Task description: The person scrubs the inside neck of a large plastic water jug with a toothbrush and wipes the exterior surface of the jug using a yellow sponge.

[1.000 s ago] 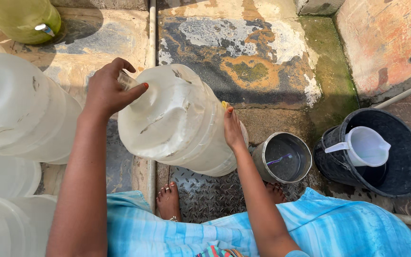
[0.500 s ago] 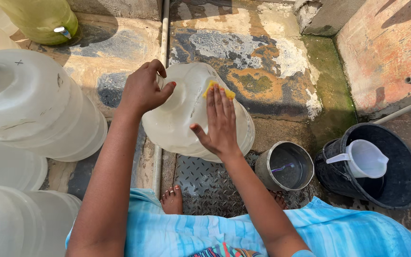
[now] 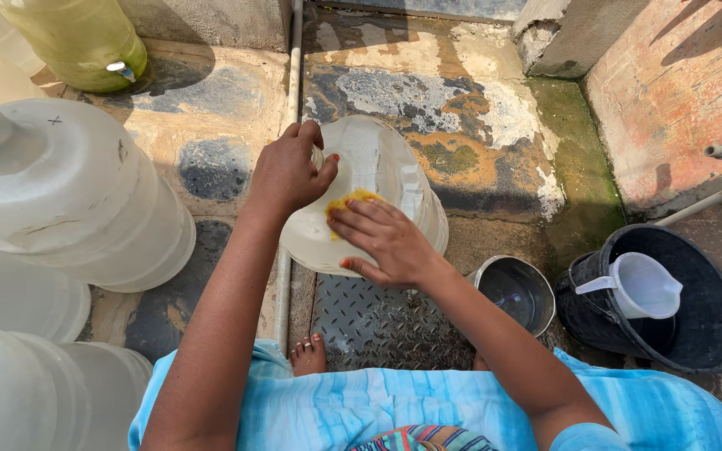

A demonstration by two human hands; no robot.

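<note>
A large translucent white water jar (image 3: 394, 179) stands tilted on the wet floor in front of me. My left hand (image 3: 290, 171) grips its neck at the top. My right hand (image 3: 386, 242) presses a yellow sponge (image 3: 348, 203) flat against the jar's shoulder; only a small part of the sponge shows above my fingers. My bare foot (image 3: 308, 355) rests on a metal tread plate (image 3: 378, 321) below the jar.
Several more translucent jars (image 3: 68, 200) crowd the left side. A yellowish jar with a tap (image 3: 81, 38) stands at the top left. A small metal bucket (image 3: 516, 292) and a black bucket (image 3: 695, 334) holding a white jug (image 3: 641, 284) sit to the right.
The jar has been tipped more upright and turned. My right hand slid with the sponge from the jar's side up onto its shoulder, close to my left hand.
</note>
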